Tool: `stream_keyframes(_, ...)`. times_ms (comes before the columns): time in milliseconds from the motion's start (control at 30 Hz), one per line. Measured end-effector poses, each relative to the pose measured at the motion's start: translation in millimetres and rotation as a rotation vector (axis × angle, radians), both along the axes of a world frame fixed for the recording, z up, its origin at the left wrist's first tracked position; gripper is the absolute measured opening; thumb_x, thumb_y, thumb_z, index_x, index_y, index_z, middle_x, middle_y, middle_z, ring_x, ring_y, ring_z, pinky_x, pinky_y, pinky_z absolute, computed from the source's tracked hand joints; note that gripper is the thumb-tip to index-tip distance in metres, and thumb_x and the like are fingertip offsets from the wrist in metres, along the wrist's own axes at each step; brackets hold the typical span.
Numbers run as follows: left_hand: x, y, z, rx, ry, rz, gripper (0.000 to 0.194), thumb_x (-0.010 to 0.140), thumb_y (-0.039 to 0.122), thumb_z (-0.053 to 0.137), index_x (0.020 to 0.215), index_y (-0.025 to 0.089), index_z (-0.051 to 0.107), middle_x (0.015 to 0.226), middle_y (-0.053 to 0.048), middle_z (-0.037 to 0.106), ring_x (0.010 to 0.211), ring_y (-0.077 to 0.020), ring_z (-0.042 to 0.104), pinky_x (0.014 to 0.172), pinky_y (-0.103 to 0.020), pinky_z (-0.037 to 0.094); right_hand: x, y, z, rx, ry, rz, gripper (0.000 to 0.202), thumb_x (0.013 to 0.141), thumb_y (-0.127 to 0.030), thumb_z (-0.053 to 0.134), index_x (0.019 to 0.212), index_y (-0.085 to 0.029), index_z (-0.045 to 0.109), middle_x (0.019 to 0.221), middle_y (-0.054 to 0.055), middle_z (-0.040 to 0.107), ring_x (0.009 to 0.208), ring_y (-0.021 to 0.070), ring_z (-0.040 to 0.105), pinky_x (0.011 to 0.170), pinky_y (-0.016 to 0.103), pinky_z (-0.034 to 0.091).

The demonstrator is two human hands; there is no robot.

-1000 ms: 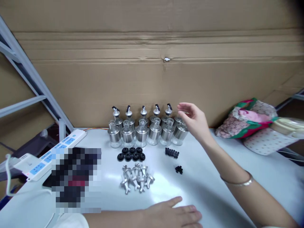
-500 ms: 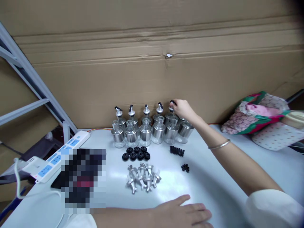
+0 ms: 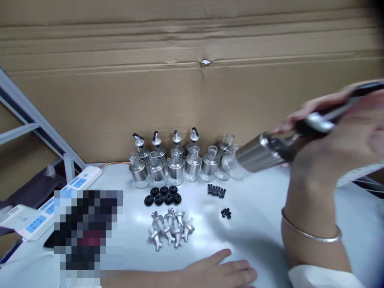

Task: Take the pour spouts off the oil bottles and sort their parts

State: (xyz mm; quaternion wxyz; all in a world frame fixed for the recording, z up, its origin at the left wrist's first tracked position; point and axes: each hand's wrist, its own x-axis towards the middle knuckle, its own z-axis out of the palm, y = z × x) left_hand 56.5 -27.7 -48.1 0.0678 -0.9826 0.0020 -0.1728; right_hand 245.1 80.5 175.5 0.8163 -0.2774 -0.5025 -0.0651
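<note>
My right hand [image 3: 345, 132], raised at the right and partly blurred, is closed around the top of a bottle [image 3: 258, 154] with a steel band and a black and silver pourer; the bottle tilts with its glass base toward the lower left. My left hand [image 3: 222, 272] lies flat near the front edge with fingers spread, holding nothing. Glass bottles with steel bands [image 3: 175, 172] stand in two rows, several with pourers. In front of them are black stoppers [image 3: 163, 196], silver spouts [image 3: 171, 228], short black tubes [image 3: 216, 191] and small black rings [image 3: 226, 213].
A white power strip [image 3: 64, 200] and a dark, pixelated object [image 3: 90, 228] are at the left of the white table [image 3: 135, 256]. Grey metal framing [image 3: 33, 112] rises at the far left. A cardboard wall [image 3: 150, 96] stands behind the bottles.
My right hand has lifted a bottle with a pourer out of the back row and brought it up, right and closer. My left hand stays flat. The view has shifted slightly.
</note>
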Motion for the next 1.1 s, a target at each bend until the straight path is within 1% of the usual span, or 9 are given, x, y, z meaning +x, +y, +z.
stream_keyframes(100, 1, 0, -2.7, 0.010, 0.006, 0.002, 0.043, 0.101, 0.028, 0.023, 0.127, 0.019, 0.056, 0.144, -0.006, 0.051, 0.132, -0.0183, 0.046, 0.102, -0.037, 0.042, -16, 2, -20.5, -0.172, -0.131, 0.195, 0.030, 0.090, -0.050, 0.056, 0.080, -0.023, 0.047, 0.061, -0.005, 0.054, 0.041, 0.0104, 0.052, 0.035, 0.022, 0.040)
stream_keyframes(267, 1, -1, -3.7, 0.003, 0.029, -0.006, 0.044, 0.101, 0.028, 0.023, 0.130, 0.018, 0.054, 0.146, -0.007, 0.049, 0.133, -0.0191, 0.047, 0.102, -0.037, 0.042, -24, 21, -52.4, -0.439, -0.342, 0.113, 0.033, 0.096, -0.055, 0.040, 0.084, -0.025, 0.046, 0.066, -0.002, 0.061, 0.047, 0.0109, 0.057, 0.051, 0.026, 0.047)
stream_keyframes(433, 0, 0, 5.3, -0.036, 0.041, -0.017, 0.045, 0.101, 0.027, 0.021, 0.129, 0.018, 0.056, 0.144, -0.007, 0.051, 0.132, -0.0191, 0.048, 0.100, -0.037, 0.043, -21, 36, -68.5, -0.493, -0.398, 0.047, 0.038, 0.097, -0.059, 0.029, 0.088, -0.025, 0.042, 0.071, 0.000, 0.062, 0.053, 0.0130, 0.060, 0.058, 0.028, 0.049)
stream_keyframes(600, -2, 1, 11.9, -0.151, 0.081, -0.051, 0.045, 0.101, 0.026, 0.020, 0.129, 0.013, 0.052, 0.144, -0.010, 0.050, 0.133, -0.0221, 0.047, 0.103, -0.039, 0.042, -23, 41, -74.2, -0.416, -0.439, 0.000, 0.029, 0.100, -0.048, 0.031, 0.087, -0.024, 0.043, 0.070, -0.001, 0.062, 0.056, 0.0125, 0.060, 0.061, 0.028, 0.047)
stream_keyframes(733, 1, 0, 1.0, -0.589, 0.085, -0.027, 0.039, 0.100, 0.027, 0.031, 0.132, 0.008, 0.044, 0.142, -0.017, 0.049, 0.138, -0.0248, 0.040, 0.110, -0.040, 0.036, -24, 33, -68.4, -0.426, -0.438, 0.103, 0.028, 0.100, -0.047, 0.035, 0.086, -0.024, 0.044, 0.069, -0.001, 0.062, 0.054, 0.0116, 0.060, 0.058, 0.027, 0.046)
stream_keyframes(833, 1, 2, 1.4, -1.196, -0.151, 0.052, 0.052, 0.085, 0.044, 0.061, 0.121, 0.012, 0.040, 0.131, -0.023, 0.051, 0.127, -0.0296, 0.048, 0.101, -0.043, 0.044, -27, 15, -58.1, -0.494, -0.489, 0.272, 0.029, 0.099, -0.048, 0.039, 0.084, -0.024, 0.045, 0.066, -0.002, 0.063, 0.054, 0.0118, 0.060, 0.057, 0.026, 0.045)
stream_keyframes(933, -1, 5, 15.6, -1.760, -0.416, 0.162, 0.077, 0.068, 0.053, 0.076, 0.119, 0.018, 0.031, 0.127, -0.020, 0.047, 0.107, -0.0257, 0.058, 0.092, -0.045, 0.047, -33, -6, -46.5, -0.613, -0.517, 0.568, 0.030, 0.098, -0.048, 0.040, 0.082, -0.024, 0.047, 0.067, -0.002, 0.064, 0.055, 0.0123, 0.059, 0.055, 0.026, 0.045)
stream_keyframes(1000, -4, 6, 26.9, -1.955, -0.482, 0.204, 0.085, 0.060, 0.056, 0.081, 0.120, 0.018, 0.033, 0.117, -0.016, 0.051, 0.101, -0.0244, 0.058, 0.092, -0.046, 0.044, -39, -19, -40.6, -0.684, -0.448, 0.798, 0.030, 0.098, -0.049, 0.043, 0.082, -0.023, 0.048, 0.069, -0.001, 0.064, 0.057, 0.0131, 0.060, 0.054, 0.026, 0.047)
stream_keyframes(1100, -6, 8, 39.1, -2.051, -0.480, 0.324, 0.076, 0.055, 0.061, 0.082, 0.109, 0.016, 0.050, 0.101, -0.009, 0.057, 0.099, -0.0249, 0.055, 0.095, -0.045, 0.039, -47, -32, -37.8, -0.753, -0.323, 1.054, 0.030, 0.096, -0.048, 0.047, 0.081, -0.022, 0.049, 0.071, 0.000, 0.062, 0.060, 0.0141, 0.061, 0.056, 0.027, 0.050)
